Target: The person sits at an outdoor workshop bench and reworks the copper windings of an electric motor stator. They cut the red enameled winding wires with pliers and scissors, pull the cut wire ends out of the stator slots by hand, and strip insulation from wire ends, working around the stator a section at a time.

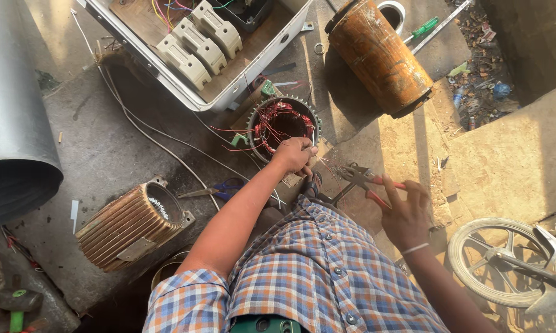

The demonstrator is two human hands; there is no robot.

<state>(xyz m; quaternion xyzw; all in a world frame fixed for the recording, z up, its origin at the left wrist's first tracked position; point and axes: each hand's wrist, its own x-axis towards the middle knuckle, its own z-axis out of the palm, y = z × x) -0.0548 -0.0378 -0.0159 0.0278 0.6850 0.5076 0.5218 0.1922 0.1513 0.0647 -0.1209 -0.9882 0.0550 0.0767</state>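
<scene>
A round motor stator (281, 123) with a toothed rim and tangled red winding wires lies on the concrete floor. My left hand (295, 154) rests on its near right rim, fingers closed on a bunch of thin wire strands. My right hand (407, 213) is lower and to the right, holding red-handled pliers (359, 177). The pliers' jaws point left toward the strands that trail from the left hand.
An open white electrical box (228, 92) with three fuse blocks lies behind the stator. A rusty orange cylinder (380, 55) and a green screwdriver (423, 28) lie at the back right. Nearby are a finned motor housing (130, 225), blue scissors (219, 190), a grey pipe (13, 123) and a wheel (506, 259).
</scene>
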